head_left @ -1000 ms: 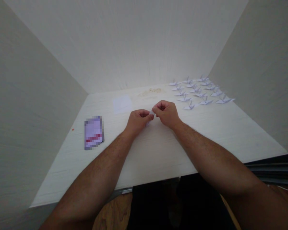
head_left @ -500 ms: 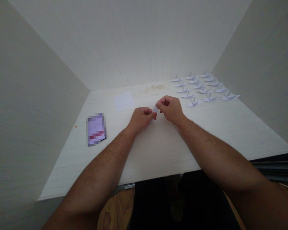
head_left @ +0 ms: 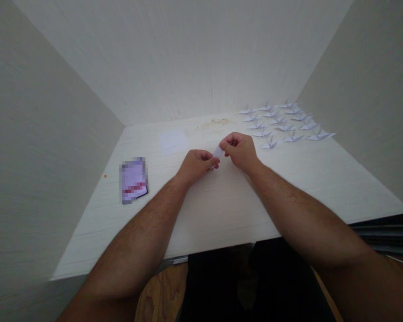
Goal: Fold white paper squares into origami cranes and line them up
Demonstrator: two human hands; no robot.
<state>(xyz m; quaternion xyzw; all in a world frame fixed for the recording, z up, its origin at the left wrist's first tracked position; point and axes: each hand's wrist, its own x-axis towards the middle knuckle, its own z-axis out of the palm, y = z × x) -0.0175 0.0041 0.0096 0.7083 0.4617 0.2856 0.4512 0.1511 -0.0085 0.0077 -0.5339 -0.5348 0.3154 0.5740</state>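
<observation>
Looking down from head height at a white table (head_left: 322, 179); near its middle, bridging two bare hands, a small folded strip of white paper (head_left: 218, 152), slanting away to the right; pinched at its near end between thumb and fingers of the left hand (head_left: 197, 164), and at its far end between thumb and forefinger of the right hand (head_left: 241, 149), with the other right fingers curled inward; impossible to tell whether resting on the tabletop or lifted just off it.

At the far right, set out in rough rows well within view, more than a dozen white paper birds (head_left: 286, 128), with wings spread; apparently finished. On the strip, by contrast, no wings, neck or tail visible; judging by its narrow shape, only partly folded, with some shaping left; too small and too covered by fingers to tell the exact stage. Beyond the left hand, flat on the table, a white sheet (head_left: 173, 141); seemingly unfolded and unworked; single or stacked, hard to say. Nearer on the left, a phone-like device (head_left: 133, 176), blurred into blocks; beyond the hands, a brownish stain (head_left: 218, 121).
</observation>
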